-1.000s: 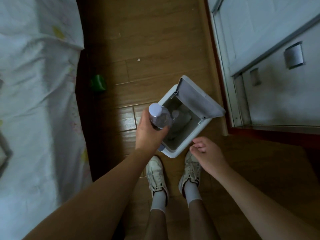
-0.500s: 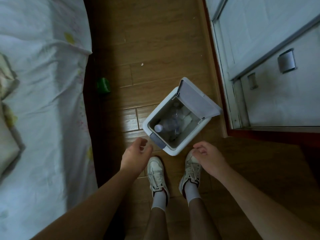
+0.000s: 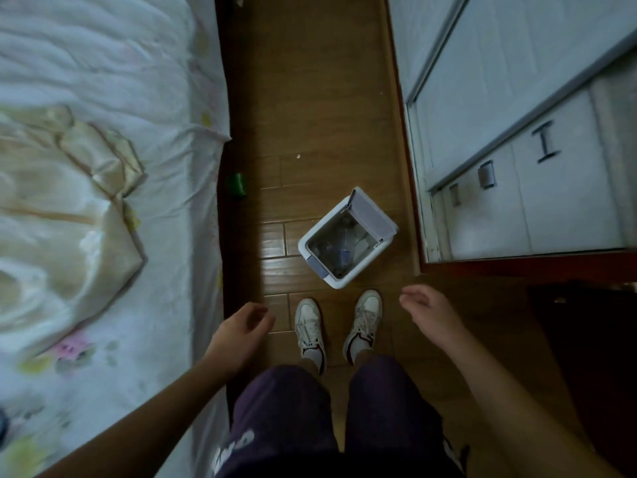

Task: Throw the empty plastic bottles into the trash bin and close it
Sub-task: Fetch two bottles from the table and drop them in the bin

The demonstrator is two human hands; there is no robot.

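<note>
White trash bin, grey lid, a blue label on a clear bottle inside. Brown wood-plank floor. White bedsheet with faint pink and yellow prints, cream quilt. White sneakers trimmed red, purple shorts with white lettering.

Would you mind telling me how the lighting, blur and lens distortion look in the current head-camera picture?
Head view: dim overall, with one glare patch on the floorboards left of the trash bin; in the same view the bedding is smeared by blur and the bottles inside the bin look murky; wide-angle distortion bows the cabinet edges.
</note>
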